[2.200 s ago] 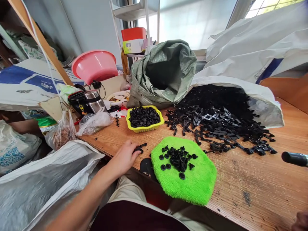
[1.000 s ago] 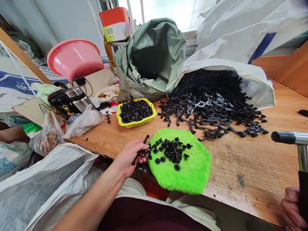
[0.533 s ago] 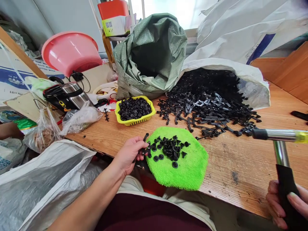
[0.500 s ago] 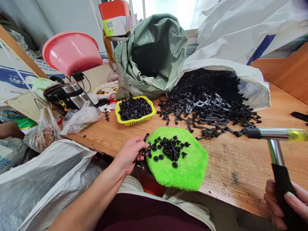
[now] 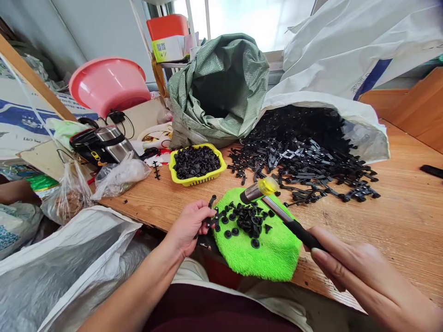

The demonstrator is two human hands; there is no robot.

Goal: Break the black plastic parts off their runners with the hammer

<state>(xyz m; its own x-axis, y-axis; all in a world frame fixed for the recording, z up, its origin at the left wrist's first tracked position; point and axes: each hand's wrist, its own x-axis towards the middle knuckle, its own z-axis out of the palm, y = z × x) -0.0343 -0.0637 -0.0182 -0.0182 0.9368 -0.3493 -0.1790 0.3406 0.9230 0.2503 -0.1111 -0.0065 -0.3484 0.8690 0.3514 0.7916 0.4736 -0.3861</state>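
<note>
My left hand pinches a black plastic linkage piece at the left edge of a bright green cloth. On that cloth lies a heap of small black round-headed plugs, with several loose ones beside it. My right hand is wrapped round the black handle of a hammer. The hammer's head, dark at one end and yellow at the other, is over the back of the cloth, above the heap.
Behind the cloth stands a yellow basket of black plugs. A large pile of black linkage pieces spills from a white sack. A green sack, pink basin and steel flask stand farther back.
My right hand has swung the hammer leftward from the right side to over the green cloth. My left hand still holds the linkage piece at nearly the same place. The view has tilted slightly.
</note>
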